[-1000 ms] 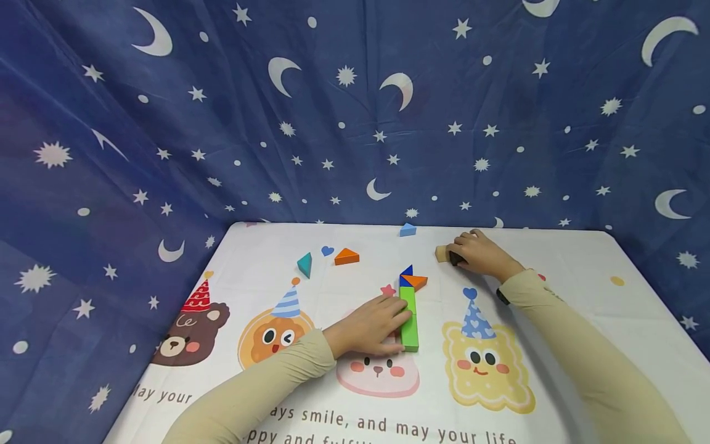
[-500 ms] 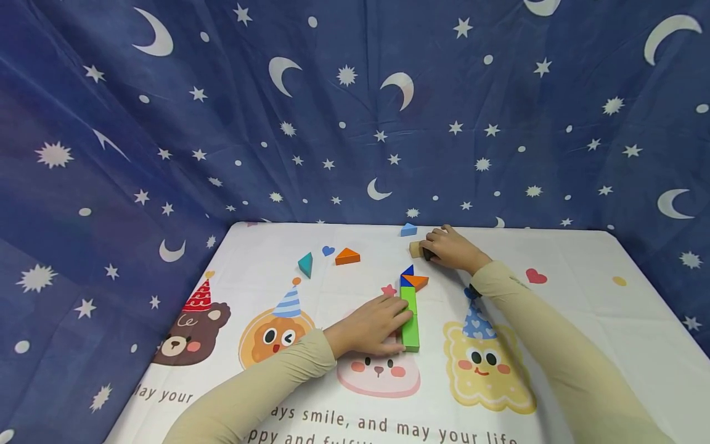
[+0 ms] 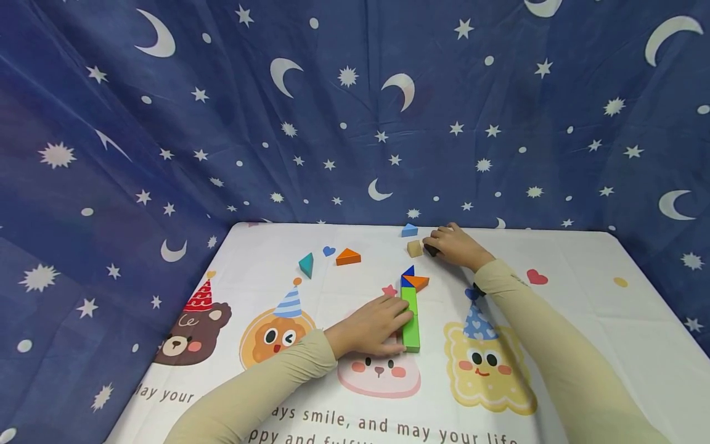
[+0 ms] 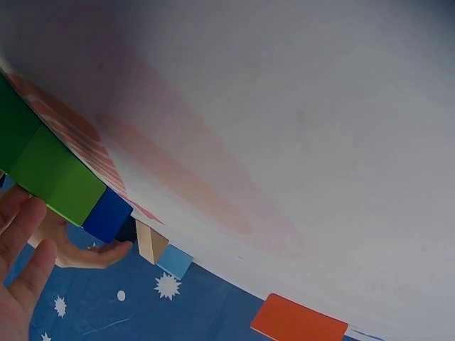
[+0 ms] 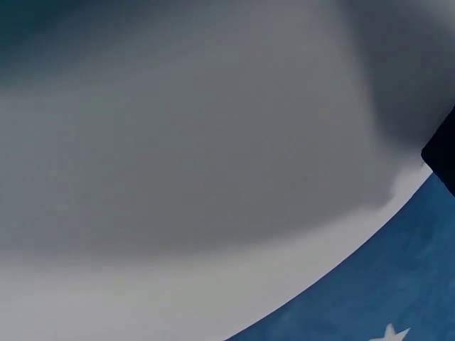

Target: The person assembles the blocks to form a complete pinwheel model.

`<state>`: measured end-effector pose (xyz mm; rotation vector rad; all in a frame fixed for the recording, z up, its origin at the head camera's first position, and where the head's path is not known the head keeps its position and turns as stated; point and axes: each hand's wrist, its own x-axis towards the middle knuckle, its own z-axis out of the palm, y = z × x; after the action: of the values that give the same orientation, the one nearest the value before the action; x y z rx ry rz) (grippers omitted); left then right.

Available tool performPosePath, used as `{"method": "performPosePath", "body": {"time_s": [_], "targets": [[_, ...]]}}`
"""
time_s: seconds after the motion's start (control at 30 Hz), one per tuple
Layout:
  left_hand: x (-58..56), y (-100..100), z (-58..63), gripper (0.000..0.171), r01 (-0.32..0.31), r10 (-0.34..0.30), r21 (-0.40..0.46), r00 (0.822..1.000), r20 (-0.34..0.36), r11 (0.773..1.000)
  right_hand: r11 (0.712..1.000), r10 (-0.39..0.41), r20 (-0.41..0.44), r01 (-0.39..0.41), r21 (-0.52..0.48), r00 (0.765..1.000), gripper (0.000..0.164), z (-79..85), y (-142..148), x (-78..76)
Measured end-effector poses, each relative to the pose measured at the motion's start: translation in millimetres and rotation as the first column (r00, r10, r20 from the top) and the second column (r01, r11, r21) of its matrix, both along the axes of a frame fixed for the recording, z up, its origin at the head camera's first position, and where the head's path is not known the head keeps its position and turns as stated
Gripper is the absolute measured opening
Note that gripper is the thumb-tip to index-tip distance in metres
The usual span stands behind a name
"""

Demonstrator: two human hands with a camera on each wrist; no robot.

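My left hand (image 3: 374,327) rests on the left side of two green blocks (image 3: 411,330) laid end to end, its fingers extended over their edge. At their far end sit a dark blue triangular block (image 3: 408,272) and an orange triangular block (image 3: 417,282). My right hand (image 3: 457,248) pinches a black block (image 3: 430,250) at the back of the table, partly hidden by the fingers. Just left of it stands a plain wooden block (image 3: 414,248), with a small gap between. In the right wrist view the black block (image 5: 442,153) shows only at the edge.
Behind the wooden block lies a light blue triangular block (image 3: 409,230), near the table's back edge. To the left are an orange triangular block (image 3: 348,256) and a teal one (image 3: 306,265). A blue starry curtain (image 3: 310,154) hangs behind the white printed tablecloth (image 3: 599,308).
My right hand has moved left along the table with the black block, and the wooden block has shifted left too. The hand has then drawn slightly away from the wooden block. My left hand stays put.
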<state>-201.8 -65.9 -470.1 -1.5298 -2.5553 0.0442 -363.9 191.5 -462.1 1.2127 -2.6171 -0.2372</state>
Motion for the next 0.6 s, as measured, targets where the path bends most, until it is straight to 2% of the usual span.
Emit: {"method": "performPosePath", "body": {"time_s": [0.13,0.23,0.3,0.43,0.6], "targets": [[1.0,0,0.5,0.05,-0.004,0.004,-0.005,1.0,0.007,1.0,0.994,-0.101,0.067,0.103,-0.028,0.993,0.052,2.4,9,4.1],[1.5,-1,0.7,0.051,-0.008,0.008,-0.008,1.0,0.011,1.0,0.978,-0.192,0.114,0.199,-0.056,0.975,0.057,3.8,14,6.8],[1.2,-1,0.2,0.051,-0.008,0.008,-0.007,1.0,0.008,1.0,0.966,-0.236,0.13,0.247,-0.072,0.963,0.054,5.1,16,8.4],[0.4,-2,-0.6,0.052,-0.007,0.007,-0.002,1.0,0.005,1.0,0.953,-0.283,0.13,0.294,-0.077,0.95,0.045,5.6,15,9.6],[1.9,-1,0.5,0.052,-0.006,0.006,-0.007,1.0,0.009,1.0,0.931,-0.348,0.15,0.36,-0.066,0.926,0.043,4.4,9,10.2]]}}
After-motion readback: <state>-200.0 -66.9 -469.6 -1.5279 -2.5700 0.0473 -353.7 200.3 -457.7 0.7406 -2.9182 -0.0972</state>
